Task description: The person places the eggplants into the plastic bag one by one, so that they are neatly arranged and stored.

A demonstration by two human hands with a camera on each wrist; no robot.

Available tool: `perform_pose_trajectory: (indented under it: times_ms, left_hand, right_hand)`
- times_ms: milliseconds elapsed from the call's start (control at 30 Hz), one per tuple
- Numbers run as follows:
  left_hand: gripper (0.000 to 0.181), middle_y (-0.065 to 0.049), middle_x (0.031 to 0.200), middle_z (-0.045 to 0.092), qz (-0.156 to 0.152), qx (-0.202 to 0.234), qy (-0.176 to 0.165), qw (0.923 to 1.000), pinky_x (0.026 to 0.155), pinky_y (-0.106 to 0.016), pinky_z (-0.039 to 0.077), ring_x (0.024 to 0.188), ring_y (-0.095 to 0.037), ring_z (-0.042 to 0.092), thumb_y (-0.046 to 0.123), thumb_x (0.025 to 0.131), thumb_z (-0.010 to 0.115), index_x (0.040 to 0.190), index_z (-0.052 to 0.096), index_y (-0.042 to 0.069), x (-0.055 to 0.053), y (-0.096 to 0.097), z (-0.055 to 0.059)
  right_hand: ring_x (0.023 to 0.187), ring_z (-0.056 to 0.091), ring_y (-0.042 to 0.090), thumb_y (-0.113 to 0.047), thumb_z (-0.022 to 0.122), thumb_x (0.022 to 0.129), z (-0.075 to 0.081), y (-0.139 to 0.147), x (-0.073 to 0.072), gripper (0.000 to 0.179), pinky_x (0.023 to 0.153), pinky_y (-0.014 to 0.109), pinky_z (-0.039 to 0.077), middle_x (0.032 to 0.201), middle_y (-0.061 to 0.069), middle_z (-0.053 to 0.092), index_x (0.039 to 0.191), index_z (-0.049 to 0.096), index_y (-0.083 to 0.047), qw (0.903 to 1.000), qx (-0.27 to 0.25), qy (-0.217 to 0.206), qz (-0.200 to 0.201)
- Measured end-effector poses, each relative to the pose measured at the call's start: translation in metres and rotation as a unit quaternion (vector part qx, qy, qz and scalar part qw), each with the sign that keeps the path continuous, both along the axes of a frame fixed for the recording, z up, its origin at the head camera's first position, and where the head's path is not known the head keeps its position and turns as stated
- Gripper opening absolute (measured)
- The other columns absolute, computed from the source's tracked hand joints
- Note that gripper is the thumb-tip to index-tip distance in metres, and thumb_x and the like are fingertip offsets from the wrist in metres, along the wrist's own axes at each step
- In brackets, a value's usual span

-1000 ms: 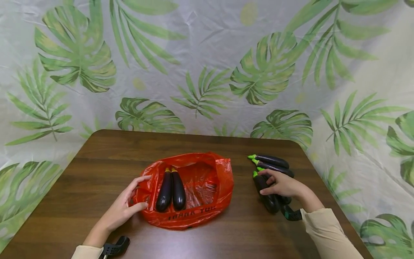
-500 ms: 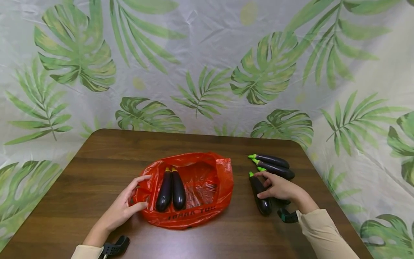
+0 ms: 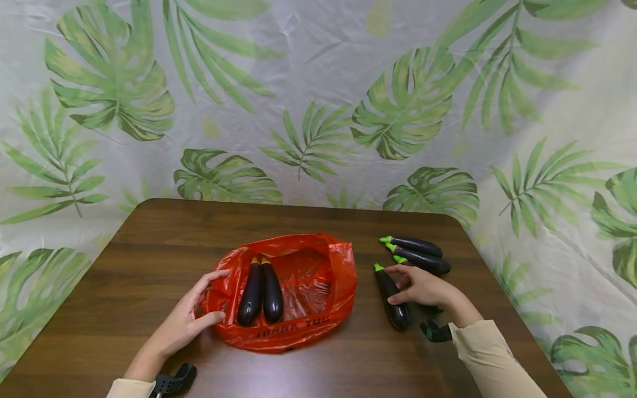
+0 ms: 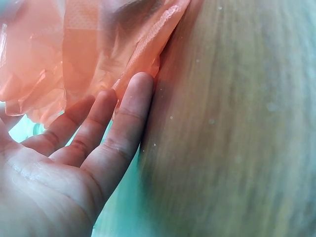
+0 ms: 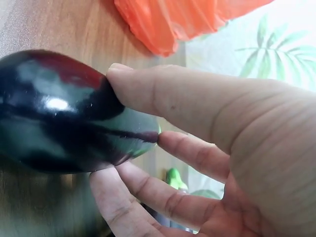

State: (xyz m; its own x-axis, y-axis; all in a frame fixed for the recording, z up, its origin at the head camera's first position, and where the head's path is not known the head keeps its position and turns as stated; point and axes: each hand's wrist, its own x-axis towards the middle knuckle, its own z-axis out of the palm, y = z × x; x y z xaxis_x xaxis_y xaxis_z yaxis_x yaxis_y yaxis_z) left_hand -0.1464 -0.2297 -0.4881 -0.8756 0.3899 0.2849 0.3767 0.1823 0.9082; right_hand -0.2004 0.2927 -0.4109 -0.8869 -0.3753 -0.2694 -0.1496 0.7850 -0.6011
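Observation:
At the right of the head view my right hand (image 3: 423, 286) holds a dark purple eggplant (image 3: 390, 298) with a bright green stem end. In the right wrist view, the thumb lies along one side of this eggplant (image 5: 54, 113) and the fingers along the other. A red plastic bag (image 3: 303, 337), printed THANK YOU, lies with its mouth spread, and two eggplants (image 3: 271, 293) with yellowish stem ends rest side by side in it. My left hand (image 3: 184, 320) is at the bag's left edge; in the left wrist view its extended fingers touch the plastic (image 4: 81, 54).
Several more eggplants (image 3: 420, 258) lie behind and beneath the right hand, partly hidden. The dark wooden table (image 3: 278, 215) has rounded far corners. A leaf-patterned cloth (image 3: 318, 83) hangs behind it. Each wrist wears a black device (image 3: 436, 330).
The right hand has shifted left with the eggplant, drawing it away from the other eggplants and towards the bag. The left hand and bag stay in place.

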Motion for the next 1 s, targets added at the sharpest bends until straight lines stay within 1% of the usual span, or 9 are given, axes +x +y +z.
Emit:
perform_pose_trajectory:
  times_ms: [133, 267, 467, 533, 633, 767, 900, 1000]
  left_hand:
    - [0.066, -0.029, 0.147, 0.052, -0.003, -0.001, 0.000, 1.0000, 0.092, -0.028, 0.061, 0.121, -0.011, 0.067, 0.001, 0.099, 0.067, 0.159, 0.039, 0.004, 0.000, 0.000, 0.002]
    - [0.066, -0.028, 0.146, 0.052, -0.002, 0.000, 0.001, 1.0000, 0.091, -0.028, 0.062, 0.120, -0.012, 0.067, 0.001, 0.098, 0.068, 0.159, 0.040, 0.004, -0.001, 0.001, 0.003]
    - [0.067, -0.028, 0.145, 0.052, -0.006, 0.003, 0.004, 1.0000, 0.091, -0.028, 0.062, 0.119, -0.012, 0.068, 0.001, 0.098, 0.067, 0.159, 0.040, 0.003, -0.001, 0.001, 0.003]
    - [0.067, -0.027, 0.145, 0.052, -0.007, 0.005, 0.004, 1.0000, 0.091, -0.029, 0.062, 0.119, -0.013, 0.068, 0.000, 0.098, 0.067, 0.159, 0.039, 0.003, -0.001, 0.001, 0.003]
    - [0.067, -0.027, 0.144, 0.053, -0.006, 0.003, 0.006, 1.0000, 0.091, -0.028, 0.062, 0.119, -0.012, 0.068, 0.000, 0.098, 0.067, 0.159, 0.040, 0.003, -0.001, 0.001, 0.003]
    - [0.066, -0.028, 0.144, 0.053, -0.006, 0.003, 0.008, 0.9999, 0.091, -0.028, 0.062, 0.120, -0.011, 0.067, 0.000, 0.098, 0.067, 0.158, 0.040, 0.002, 0.000, 0.000, 0.002]
    - [0.066, -0.028, 0.144, 0.053, -0.008, 0.003, 0.005, 0.9999, 0.091, -0.028, 0.062, 0.120, -0.012, 0.067, 0.001, 0.098, 0.068, 0.159, 0.040, 0.003, 0.002, 0.001, 0.002]
    - [0.066, -0.027, 0.144, 0.053, -0.005, 0.000, 0.005, 1.0000, 0.092, -0.028, 0.062, 0.119, -0.013, 0.068, 0.002, 0.098, 0.068, 0.158, 0.041, 0.004, 0.003, 0.002, 0.003]
  right_hand:
    - [0.102, 0.062, 0.025, -0.020, 0.090, 0.086, -0.001, -0.003, 0.000, 0.073, 0.089, 0.039, 0.051, 0.107, 0.013, 0.069, 0.147, 0.057, 0.002, 1.0000, -0.004, -0.002, -0.005]
    - [0.101, 0.061, 0.025, -0.021, 0.089, 0.086, -0.001, -0.005, 0.001, 0.073, 0.087, 0.037, 0.051, 0.107, 0.013, 0.068, 0.148, 0.056, 0.001, 0.9998, -0.011, -0.009, -0.013]
    - [0.084, 0.060, 0.021, -0.017, 0.088, 0.089, -0.004, -0.009, 0.002, 0.074, 0.074, 0.032, 0.055, 0.103, 0.015, 0.062, 0.150, 0.051, 0.002, 0.9972, -0.056, -0.043, -0.025]
    - [0.082, 0.059, 0.021, -0.017, 0.088, 0.089, -0.006, -0.010, 0.002, 0.074, 0.071, 0.031, 0.056, 0.102, 0.015, 0.061, 0.151, 0.050, 0.002, 0.9960, -0.069, -0.050, -0.029]
    - [0.085, 0.058, 0.022, -0.016, 0.087, 0.090, -0.009, -0.012, 0.002, 0.075, 0.071, 0.032, 0.058, 0.102, 0.015, 0.060, 0.152, 0.049, 0.002, 0.9944, -0.083, -0.056, -0.035]
    - [0.091, 0.058, 0.023, -0.017, 0.087, 0.091, -0.014, -0.014, 0.002, 0.076, 0.076, 0.036, 0.061, 0.104, 0.014, 0.061, 0.154, 0.049, 0.001, 0.9930, -0.092, -0.059, -0.045]
    - [0.087, 0.060, 0.022, -0.019, 0.088, 0.090, -0.016, -0.016, 0.003, 0.077, 0.076, 0.035, 0.062, 0.103, 0.012, 0.060, 0.154, 0.050, -0.001, 0.9927, -0.090, -0.057, -0.056]
    - [0.085, 0.060, 0.021, -0.019, 0.088, 0.090, -0.013, -0.017, 0.004, 0.077, 0.074, 0.033, 0.061, 0.102, 0.012, 0.060, 0.154, 0.050, -0.001, 0.9920, -0.097, -0.050, -0.063]
